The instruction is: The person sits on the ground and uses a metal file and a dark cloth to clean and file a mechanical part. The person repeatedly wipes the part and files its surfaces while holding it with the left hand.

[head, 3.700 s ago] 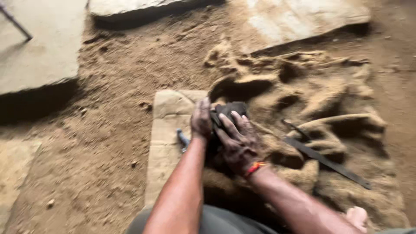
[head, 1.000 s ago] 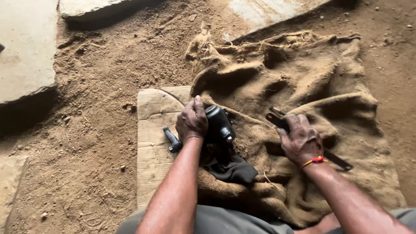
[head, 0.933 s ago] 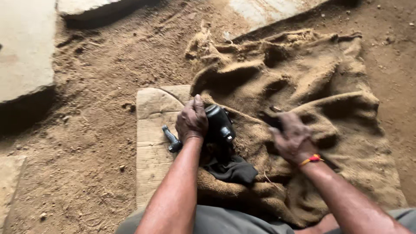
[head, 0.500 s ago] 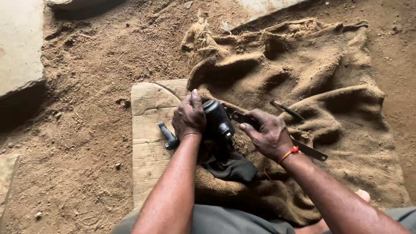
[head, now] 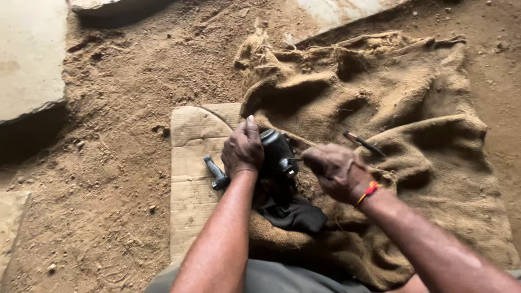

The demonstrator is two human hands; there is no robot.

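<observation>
A dark, rounded metal machine part (head: 277, 154) was held down by the left hand (head: 242, 151). The fingers of that hand were wrapped tight over its top, with the thumb pointing up. The part was resting at the edge of a flat, pale wooden board (head: 191, 179), where the board met a big, crumpled brown sack cloth (head: 412, 163). A short grey metal stub (head: 216, 172) was seen sticking out just left of the left fingers, over the board. A small black rag (head: 296, 214) was lying under the part, just below the fingers.

The right hand (head: 339, 172) was clenched, and a thin metal tool (head: 293, 159) was pinched in its fingers, with the tip touching the side of the part. A red thread band (head: 369, 191) was worn on that wrist. A long dark flat tool (head: 362, 143) was left on the cloth, just past the right fingers.

The part was judged to be heavy and hard, and likely greasy and slippery, so it was best gripped around its round body, from the top. The rag was judged to be soft and light.

One part, one board, one cloth, one rag and two tools were counted. All of it was lying on a sandy dirt floor (head: 119, 108).
</observation>
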